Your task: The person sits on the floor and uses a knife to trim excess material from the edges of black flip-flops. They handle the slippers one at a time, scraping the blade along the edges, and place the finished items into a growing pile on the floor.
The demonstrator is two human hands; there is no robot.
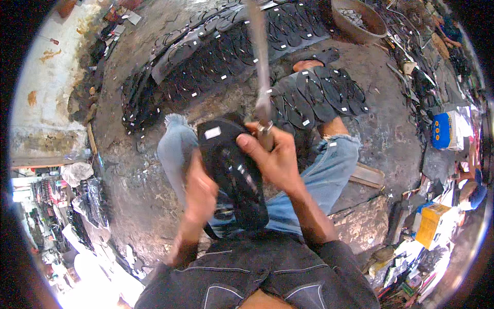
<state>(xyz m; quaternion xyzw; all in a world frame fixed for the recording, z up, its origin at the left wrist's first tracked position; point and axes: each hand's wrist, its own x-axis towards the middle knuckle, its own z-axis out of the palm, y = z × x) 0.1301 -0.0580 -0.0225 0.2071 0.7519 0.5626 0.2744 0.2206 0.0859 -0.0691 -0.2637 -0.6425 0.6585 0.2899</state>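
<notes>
Meanwhile both hands grip: left hand (199, 191) holds a black sandal sole (231, 170), right hand (275, 157) a metal tool (261, 62).

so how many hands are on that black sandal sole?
2. The left hand grips the black sandal sole from its left side; the right hand is at its upper right, also holding a long metal tool. No other hands in view.
</notes>
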